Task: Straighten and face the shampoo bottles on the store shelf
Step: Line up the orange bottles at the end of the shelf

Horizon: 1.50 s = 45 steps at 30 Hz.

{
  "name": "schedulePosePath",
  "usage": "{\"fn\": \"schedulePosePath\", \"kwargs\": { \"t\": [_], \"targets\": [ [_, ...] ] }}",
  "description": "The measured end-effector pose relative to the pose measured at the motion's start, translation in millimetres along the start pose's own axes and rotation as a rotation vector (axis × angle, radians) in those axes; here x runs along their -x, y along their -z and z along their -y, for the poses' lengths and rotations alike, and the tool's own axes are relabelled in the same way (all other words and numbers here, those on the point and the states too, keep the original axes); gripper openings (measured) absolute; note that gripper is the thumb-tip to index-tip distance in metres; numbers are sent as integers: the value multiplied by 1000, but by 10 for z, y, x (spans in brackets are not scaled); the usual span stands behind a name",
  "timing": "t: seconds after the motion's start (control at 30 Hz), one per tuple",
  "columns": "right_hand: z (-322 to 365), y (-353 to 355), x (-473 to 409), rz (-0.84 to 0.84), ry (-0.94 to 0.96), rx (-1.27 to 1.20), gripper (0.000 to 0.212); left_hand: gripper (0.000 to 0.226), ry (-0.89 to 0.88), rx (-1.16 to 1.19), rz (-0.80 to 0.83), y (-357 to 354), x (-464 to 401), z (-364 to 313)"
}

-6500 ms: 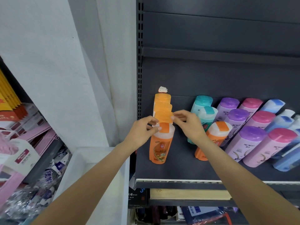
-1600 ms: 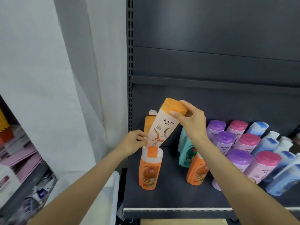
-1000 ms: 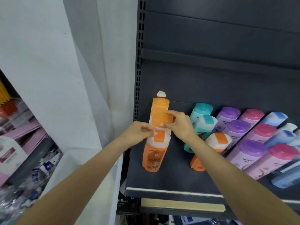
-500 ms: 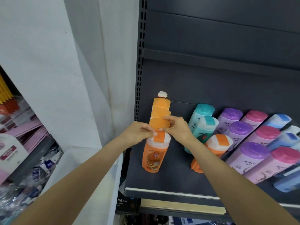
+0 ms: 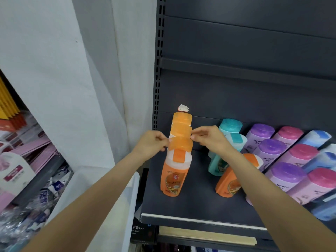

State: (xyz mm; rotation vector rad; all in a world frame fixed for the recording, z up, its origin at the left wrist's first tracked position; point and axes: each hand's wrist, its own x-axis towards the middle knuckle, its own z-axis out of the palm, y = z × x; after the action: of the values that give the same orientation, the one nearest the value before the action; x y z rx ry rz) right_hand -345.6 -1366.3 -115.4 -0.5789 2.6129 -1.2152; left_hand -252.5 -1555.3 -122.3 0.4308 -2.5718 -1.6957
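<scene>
While the left hand [image 5: 151, 142] and right hand [image 5: 211, 138] pinch opposite sides of an orange-capped bottle [image 5: 181, 143], it stands second in the file of orange shampoo bottles at the left end of the dark shelf [image 5: 192, 204]; the front orange bottle [image 5: 173, 176] stands upright, label forward; teal, purple, pink and blue bottles lean to the right.

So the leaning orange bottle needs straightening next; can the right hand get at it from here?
Probably yes. The leaning orange bottle stands just below the right hand, partly under that forearm, with bare shelf in front. The hand is pinching an orange cap and must let go first.
</scene>
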Motion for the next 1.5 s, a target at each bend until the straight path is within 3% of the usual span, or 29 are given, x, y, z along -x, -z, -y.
{"fn": "schedulePosePath", "kwargs": {
  "t": [0.07,0.17,0.4,0.6,0.93,1.17,1.3,1.5],
  "targets": [
    [42,32,-66,-100,32,31,22,14,-38,-32,-61,-3,-56,-38],
    [114,1,-194,-160,68,93,28,22,-44,-55,0,-61,-124,-66],
    [87,-224,-426,36,59,205,57,26,38,50,98,-136,-216,5],
    [22,-243,-481,3,39,152,54,17,28,59,122,-166,-247,35],
    [32,15,-101,-232,15,-36,50,8,2,47,94,-192,-245,35],
    [282,519,174,-344,90,-122,47,52,-165,-122,92,-267,-349,-387],
    [412,846,348,-422,128,-140,45,75,-281,-157,212,-454,-351,-699],
    [506,1224,642,-517,181,-211,41,63,-396,-90,306,-788,-315,-915]
  ]
}}
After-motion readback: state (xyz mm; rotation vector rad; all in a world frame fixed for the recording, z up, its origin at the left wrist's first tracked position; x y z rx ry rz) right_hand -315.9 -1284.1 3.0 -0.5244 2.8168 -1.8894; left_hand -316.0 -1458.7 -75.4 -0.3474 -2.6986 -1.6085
